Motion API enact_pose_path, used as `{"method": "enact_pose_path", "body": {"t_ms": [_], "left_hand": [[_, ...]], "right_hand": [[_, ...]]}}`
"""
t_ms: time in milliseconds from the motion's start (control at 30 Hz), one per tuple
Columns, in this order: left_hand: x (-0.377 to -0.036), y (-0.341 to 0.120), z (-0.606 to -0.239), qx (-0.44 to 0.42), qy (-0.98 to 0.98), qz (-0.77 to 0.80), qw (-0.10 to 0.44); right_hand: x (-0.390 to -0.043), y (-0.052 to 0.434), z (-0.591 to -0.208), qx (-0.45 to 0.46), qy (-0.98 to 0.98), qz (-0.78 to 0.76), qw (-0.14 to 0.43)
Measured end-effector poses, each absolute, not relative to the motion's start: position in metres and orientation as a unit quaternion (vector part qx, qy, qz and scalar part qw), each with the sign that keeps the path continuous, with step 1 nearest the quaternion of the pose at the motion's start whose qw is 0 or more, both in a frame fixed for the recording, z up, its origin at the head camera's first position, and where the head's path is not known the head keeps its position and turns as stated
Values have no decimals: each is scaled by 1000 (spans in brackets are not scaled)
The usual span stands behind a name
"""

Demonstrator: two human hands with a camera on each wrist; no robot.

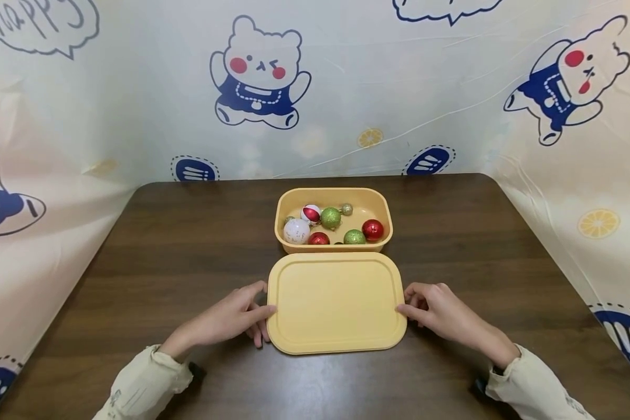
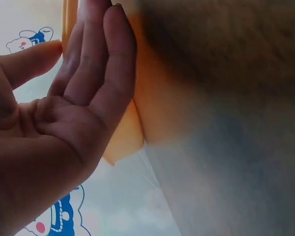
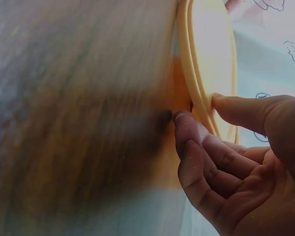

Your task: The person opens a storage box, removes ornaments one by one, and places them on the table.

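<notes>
A pale yellow rectangular lid (image 1: pixel 337 303) with rounded corners is held level over the near part of the table. My left hand (image 1: pixel 228 315) pinches its left edge, thumb on top and fingers at the side and below. At the opposite end my right hand (image 1: pixel 443 312) grips the edge, its thumb (image 3: pixel 236 110) on the upper face and curled fingers underneath. Just beyond the lid stands a yellow box (image 1: pixel 333 248), uncovered. Inside it lie several Christmas baubles, among them a white one (image 1: pixel 296 231), a green one (image 1: pixel 331 218) and a red one (image 1: pixel 373 230).
Everything stands on a dark brown wooden table (image 1: pixel 205 233). Behind it and along both sides hangs a pale cloth (image 1: pixel 346 76) printed with cartoon bears. The box sits near the table's far edge.
</notes>
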State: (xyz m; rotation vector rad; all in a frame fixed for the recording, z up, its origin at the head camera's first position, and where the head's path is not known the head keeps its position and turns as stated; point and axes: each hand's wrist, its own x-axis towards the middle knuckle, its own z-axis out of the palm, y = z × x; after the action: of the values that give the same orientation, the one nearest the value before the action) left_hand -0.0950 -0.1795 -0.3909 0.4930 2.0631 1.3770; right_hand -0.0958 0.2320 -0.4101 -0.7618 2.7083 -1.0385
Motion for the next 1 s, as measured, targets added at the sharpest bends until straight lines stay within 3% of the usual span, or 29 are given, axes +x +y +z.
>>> {"method": "enact_pose_path", "body": {"t_ms": [233,600,1000], "left_hand": [[-108,-177,-394,182,814,472,285],[-117,-169,-392,124,857,432,251],[-123,-167,-391,110,874,403,250]], "right_hand": [[-99,232,-410,-244,898,-353,99],[-104,222,-412,-228,917,-321,62],[-103,210,-409,-206,939,-273,40]]}}
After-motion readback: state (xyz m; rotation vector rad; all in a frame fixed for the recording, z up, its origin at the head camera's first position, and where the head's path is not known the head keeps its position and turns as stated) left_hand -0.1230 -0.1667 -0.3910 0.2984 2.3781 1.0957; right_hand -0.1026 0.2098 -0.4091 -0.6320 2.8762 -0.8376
